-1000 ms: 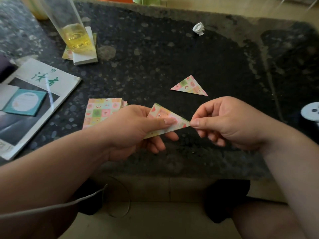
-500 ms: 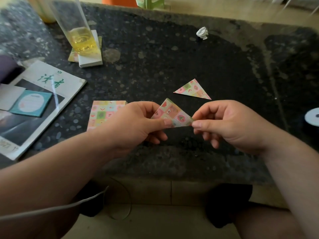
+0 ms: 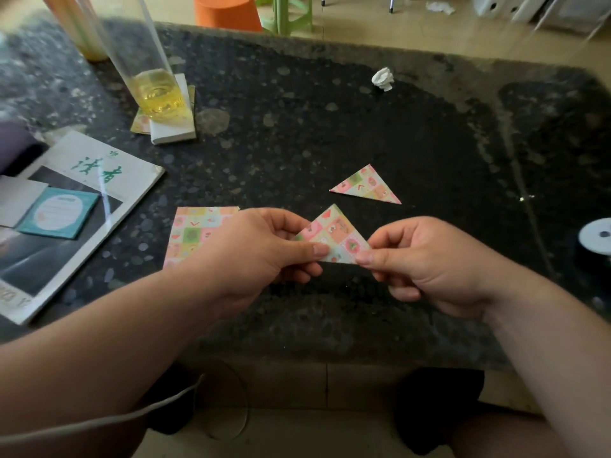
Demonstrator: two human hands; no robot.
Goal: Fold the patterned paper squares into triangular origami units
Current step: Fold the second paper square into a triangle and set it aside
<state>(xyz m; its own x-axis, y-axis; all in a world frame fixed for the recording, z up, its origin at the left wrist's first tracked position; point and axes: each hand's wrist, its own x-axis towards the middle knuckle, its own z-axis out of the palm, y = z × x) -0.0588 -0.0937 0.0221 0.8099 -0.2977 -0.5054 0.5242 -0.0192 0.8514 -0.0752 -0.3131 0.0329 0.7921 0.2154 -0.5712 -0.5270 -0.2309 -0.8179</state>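
Folded paper triangle (image 3: 334, 236) pinched at its lower corners by both hands: left (image 3: 251, 249), right (image 3: 426, 262).

One camera, head-worn, wide-angle. It faces forward and steeply down onto the dark speckled table (image 3: 330, 133). The table's far edge lies near frame top and reads as curved, with floor and an orange stool (image 3: 224, 11) beyond it. The table's near edge crosses the lower quarter, with floor and the person's legs below it. Range is close: both forearms enter from the bottom corners. Left hand (image 3: 251, 252) and right hand (image 3: 429, 262) pinch a patterned paper triangle (image 3: 334, 236) over the table's near half, about frame centre.
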